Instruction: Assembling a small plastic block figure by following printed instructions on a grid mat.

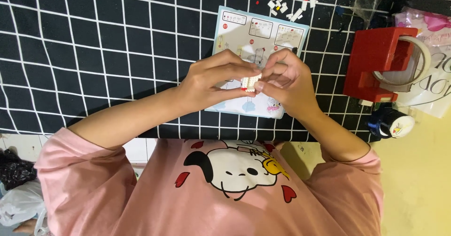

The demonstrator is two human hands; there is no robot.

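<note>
Both hands on white brick assy

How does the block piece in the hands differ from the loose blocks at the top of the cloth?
The small white block assembly is joined into one piece and pinched between both hands; the loose blocks are separate and lie scattered on the checked cloth. The assembly hangs over the instruction sheet; the loose ones lie beyond it. Both are mostly white.

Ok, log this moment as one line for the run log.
left hand: pinching small white brick build | right hand: pinching same build | below: instruction sheet | far side: loose bricks | right: red tape dispenser
</note>
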